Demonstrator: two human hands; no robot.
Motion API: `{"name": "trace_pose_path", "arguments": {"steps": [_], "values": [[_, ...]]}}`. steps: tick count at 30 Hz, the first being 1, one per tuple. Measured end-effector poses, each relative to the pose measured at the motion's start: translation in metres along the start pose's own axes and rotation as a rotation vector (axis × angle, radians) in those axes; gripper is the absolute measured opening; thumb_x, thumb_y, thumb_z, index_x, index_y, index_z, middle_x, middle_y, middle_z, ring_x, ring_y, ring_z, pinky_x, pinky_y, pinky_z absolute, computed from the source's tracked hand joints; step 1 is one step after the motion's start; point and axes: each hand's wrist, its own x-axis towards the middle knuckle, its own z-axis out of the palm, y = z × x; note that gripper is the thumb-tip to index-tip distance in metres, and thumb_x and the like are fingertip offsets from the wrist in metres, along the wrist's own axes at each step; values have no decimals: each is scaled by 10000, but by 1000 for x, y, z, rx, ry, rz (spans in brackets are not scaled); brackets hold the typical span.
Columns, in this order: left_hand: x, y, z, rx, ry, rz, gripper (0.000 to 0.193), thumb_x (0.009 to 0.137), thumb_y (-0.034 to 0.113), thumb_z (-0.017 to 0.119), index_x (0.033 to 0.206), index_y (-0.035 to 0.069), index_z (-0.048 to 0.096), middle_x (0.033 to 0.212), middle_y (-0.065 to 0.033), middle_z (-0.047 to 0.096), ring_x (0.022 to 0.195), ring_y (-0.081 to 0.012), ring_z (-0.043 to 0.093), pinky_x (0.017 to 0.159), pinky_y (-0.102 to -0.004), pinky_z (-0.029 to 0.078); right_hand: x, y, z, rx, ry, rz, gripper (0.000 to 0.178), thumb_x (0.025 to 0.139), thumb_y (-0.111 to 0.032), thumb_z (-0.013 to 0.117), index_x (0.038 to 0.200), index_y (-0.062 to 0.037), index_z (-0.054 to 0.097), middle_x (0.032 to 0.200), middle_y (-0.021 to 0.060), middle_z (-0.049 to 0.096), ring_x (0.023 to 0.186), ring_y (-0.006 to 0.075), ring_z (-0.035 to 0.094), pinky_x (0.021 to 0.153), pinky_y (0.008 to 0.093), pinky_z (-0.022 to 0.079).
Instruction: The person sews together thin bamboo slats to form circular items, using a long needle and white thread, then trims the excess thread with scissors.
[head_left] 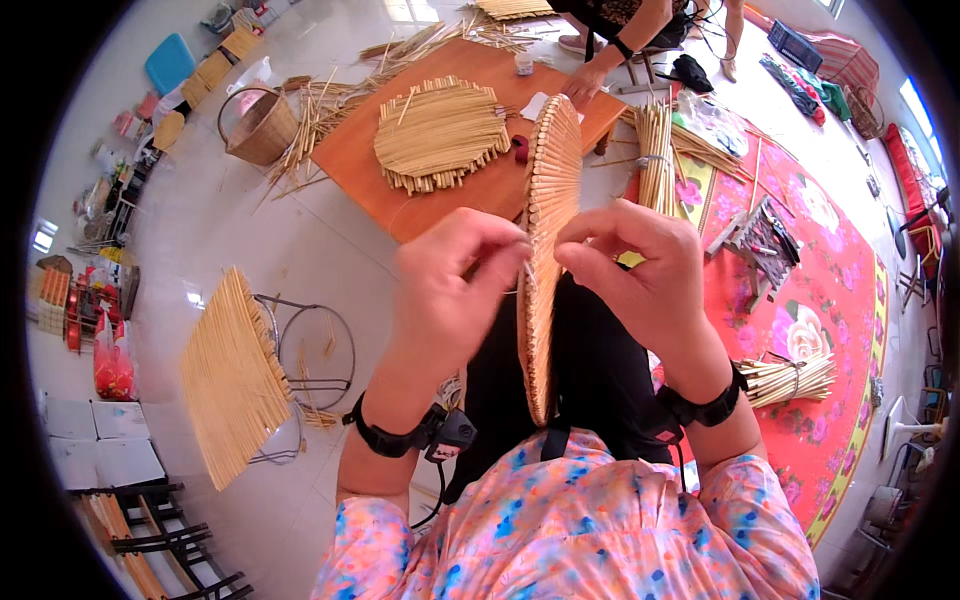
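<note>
A person is holding a round reed mat [545, 250] on edge above the lap, left hand [450, 290] and right hand [640, 275] pinching its rim from either side; keeping both pinches close together should be holding the stalks aligned.

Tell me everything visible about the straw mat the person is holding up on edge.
The straw mat is a rounded panel of pale yellow stalks bound side by side, seen nearly edge-on and standing upright over the person's dark lap. Its top reaches toward the orange table. The left hand and right hand pinch it at mid-height from either side, fingertips meeting at its rim. The cut stalk ends show along the edge.
</note>
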Motion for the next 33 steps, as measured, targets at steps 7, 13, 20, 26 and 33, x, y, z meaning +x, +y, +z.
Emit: {"name": "trace_pose_path", "arguments": {"steps": [7,13,20,26,33], "values": [[-22,-34,1,-849,211,-404,103,910,97,644,948,2,634,847,-23,642,716,-81,567,689,-223,470,-20,22,39,-24,-68,194,165,747,-95,773,889,-57,697,766,57,645,531,130,582,516,267,461],[-28,-37,3,-995,252,-416,108,916,84,628,969,-9,642,864,-35,636,751,-92,565,712,-235,462,-18,21,57,-41,-40,107,157,744,-83,769,886,-65,704,750,67,614,559,151,605,516,274,467],[-29,-41,6,-933,209,-414,145,941,130,597,981,-5,633,929,-57,616,771,-118,541,716,-251,440,-14,21,58,6,-36,109,99,763,-44,732,846,-39,679,725,57,606,548,130,569,497,255,437],[-25,-37,9,-930,191,-356,131,948,112,594,991,-2,644,898,-8,627,750,-74,542,715,-216,457,-8,19,48,4,-16,76,65,777,-7,684,824,-27,644,708,54,593,531,110,541,486,240,412],[-17,-34,13,-999,171,-346,120,966,96,558,1024,8,616,930,-25,629,704,-70,522,687,-207,449,-3,27,33,97,-29,202,59,808,-28,667,851,-12,628,725,37,587,500,62,467,460,223,360]]}}
